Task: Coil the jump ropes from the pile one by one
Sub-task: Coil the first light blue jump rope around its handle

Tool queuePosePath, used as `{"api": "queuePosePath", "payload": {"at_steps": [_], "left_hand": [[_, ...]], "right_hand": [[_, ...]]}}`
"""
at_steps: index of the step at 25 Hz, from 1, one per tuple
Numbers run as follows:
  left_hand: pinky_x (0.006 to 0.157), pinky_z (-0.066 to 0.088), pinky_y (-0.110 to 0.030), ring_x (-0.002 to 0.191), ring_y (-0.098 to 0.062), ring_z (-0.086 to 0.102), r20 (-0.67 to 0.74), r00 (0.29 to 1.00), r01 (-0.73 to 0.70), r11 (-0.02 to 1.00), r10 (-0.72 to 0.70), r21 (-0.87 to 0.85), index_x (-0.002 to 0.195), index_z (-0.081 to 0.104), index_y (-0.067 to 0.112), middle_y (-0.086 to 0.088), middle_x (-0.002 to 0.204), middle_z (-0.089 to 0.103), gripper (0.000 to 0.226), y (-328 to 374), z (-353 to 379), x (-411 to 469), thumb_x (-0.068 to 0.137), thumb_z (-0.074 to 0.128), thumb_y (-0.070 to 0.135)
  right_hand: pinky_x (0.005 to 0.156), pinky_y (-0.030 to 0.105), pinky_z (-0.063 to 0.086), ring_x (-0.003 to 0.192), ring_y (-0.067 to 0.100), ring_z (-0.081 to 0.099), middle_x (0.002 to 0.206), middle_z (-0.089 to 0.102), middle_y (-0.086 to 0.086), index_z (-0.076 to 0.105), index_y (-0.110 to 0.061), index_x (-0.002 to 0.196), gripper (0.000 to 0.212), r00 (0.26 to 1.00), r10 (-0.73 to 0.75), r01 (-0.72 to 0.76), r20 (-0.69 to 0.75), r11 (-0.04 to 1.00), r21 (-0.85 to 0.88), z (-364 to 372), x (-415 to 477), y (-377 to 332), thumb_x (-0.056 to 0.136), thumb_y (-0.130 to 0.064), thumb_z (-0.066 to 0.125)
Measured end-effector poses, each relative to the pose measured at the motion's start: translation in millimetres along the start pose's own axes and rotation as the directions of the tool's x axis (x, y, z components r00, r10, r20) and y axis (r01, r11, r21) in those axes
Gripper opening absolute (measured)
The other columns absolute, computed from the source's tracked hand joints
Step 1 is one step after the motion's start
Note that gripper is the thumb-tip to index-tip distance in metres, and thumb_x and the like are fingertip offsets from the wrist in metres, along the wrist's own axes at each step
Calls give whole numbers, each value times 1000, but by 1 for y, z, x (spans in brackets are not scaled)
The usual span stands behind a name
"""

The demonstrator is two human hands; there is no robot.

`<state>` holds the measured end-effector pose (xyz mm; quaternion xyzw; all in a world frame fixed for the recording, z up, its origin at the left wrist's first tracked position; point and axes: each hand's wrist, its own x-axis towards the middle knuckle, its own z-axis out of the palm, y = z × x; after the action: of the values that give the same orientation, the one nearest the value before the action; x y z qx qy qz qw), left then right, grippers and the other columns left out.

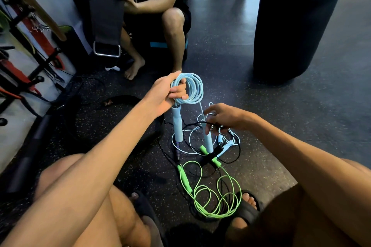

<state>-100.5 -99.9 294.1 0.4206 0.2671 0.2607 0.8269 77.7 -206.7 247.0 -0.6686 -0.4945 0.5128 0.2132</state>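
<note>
blue rope [190, 88]: coiled in loops, held above the pile [218, 147]
left hand [164, 94]: gripping the coil, one handle [177, 124] hanging below
right hand [226, 116]: pinching top of second handle [208, 140], low over pile
green rope [216, 200]: loose on floor [281, 126]

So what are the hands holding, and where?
The left hand grips the light blue rope's coiled loops; right hand pinches its second handle at the top end.

Over the pile [212, 152], the right hand [226, 118] covers its own fingertips — we cannot tell whether they pinch a cord. The left hand [166, 94] hides part of the light-blue rope [192, 88]. Beyond the pile, the top edge cuts off the seated person [160, 2] and the punching bag [297, 16].
</note>
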Motion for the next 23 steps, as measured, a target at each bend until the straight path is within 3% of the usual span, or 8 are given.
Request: {"api": "queuePosePath", "payload": {"at_steps": [3, 7, 9, 11, 13, 15, 18, 23], "left_hand": [[52, 36, -24, 38, -8, 19, -10, 1000, -17, 1000, 17, -7, 77, 46, 9, 7, 45, 23, 34, -1, 0, 2, 104, 36, 28], [55, 36, -25, 37, -8, 20, 11, 998, -64, 995, 65, -73, 77, 47, 9, 6, 45, 24, 34, 1, -2, 5, 104, 33, 26], [54, 36, -25, 36, -8, 18, 43, 997, -62, 994, 66, -91, 76, 47, 9, 7, 44, 23, 34, 3, -3, 5, 103, 34, 26], [52, 34, -23, 36, -7, 16, 83, 995, -52, 993, 61, -105, 75, 47, 10, 8, 42, 22, 33, 6, -4, 3, 101, 35, 25], [51, 30, -22, 35, -7, 15, 114, 992, -40, 995, 50, -87, 73, 45, 10, 8, 41, 21, 31, 9, -3, 0, 99, 36, 23], [51, 27, -23, 35, -7, 14, 145, 989, -14, 999, 20, -40, 71, 45, 11, 9, 41, 20, 30, 9, -1, -2, 98, 36, 22], [50, 26, -23, 35, -7, 13, 198, 980, 28, 1000, -30, 12, 71, 44, 12, 9, 44, 15, 30, 10, 2, -6, 98, 36, 23], [50, 29, -23, 37, -7, 11, 216, 975, 42, 997, -55, 67, 72, 46, 11, 7, 47, 12, 32, 15, 6, -10, 99, 38, 25]], "right_hand": [[36, 25, 37, 46, 20, 50, 88, 75, 20, 30, -1, 133, 44, 998, -68, 67, 7, 996, 59, 7, -2, -3, 97, -5, 54], [47, 31, 54, 54, 29, 69, 80, 74, 22, 11, -6, 144, 73, 991, 38, -54, 126, 990, 128, 16, -8, -3, 93, -4, 62], [41, 26, 51, 48, 22, 68, 71, 72, 16, 15, 4, 141, 67, 985, 131, -131, 112, 991, 0, 18, -4, 2, 93, -5, 61], [38, 26, 49, 51, 20, 66, 81, 69, 17, 26, -1, 138, 60, 987, 160, -158, 0, 974, -159, 15, 6, 8, 93, -10, 64], [59, 35, 55, 79, 28, 67, 102, 65, 18, 35, -5, 135, 60, 983, 43, -123, -181, 880, -459, 7, 14, 13, 88, -22, 69], [85, 36, 48, 106, 33, 59, 123, 57, 20, 38, -9, 138, 68, 955, -126, -54, -267, 813, -579, 3, 21, 16, 84, -31, 73], [95, 35, 45, 112, 30, 56, 129, 53, 17, 40, -16, 139, 69, 911, -298, 151, -284, 884, -442, 5, 28, 11, 82, -35, 74], [95, 43, 51, 102, 19, 65, 111, 69, 7, 59, -7, 115, 32, 904, -351, 284, -243, 920, -271, 14, 31, 9, 88, -21, 70]]}}
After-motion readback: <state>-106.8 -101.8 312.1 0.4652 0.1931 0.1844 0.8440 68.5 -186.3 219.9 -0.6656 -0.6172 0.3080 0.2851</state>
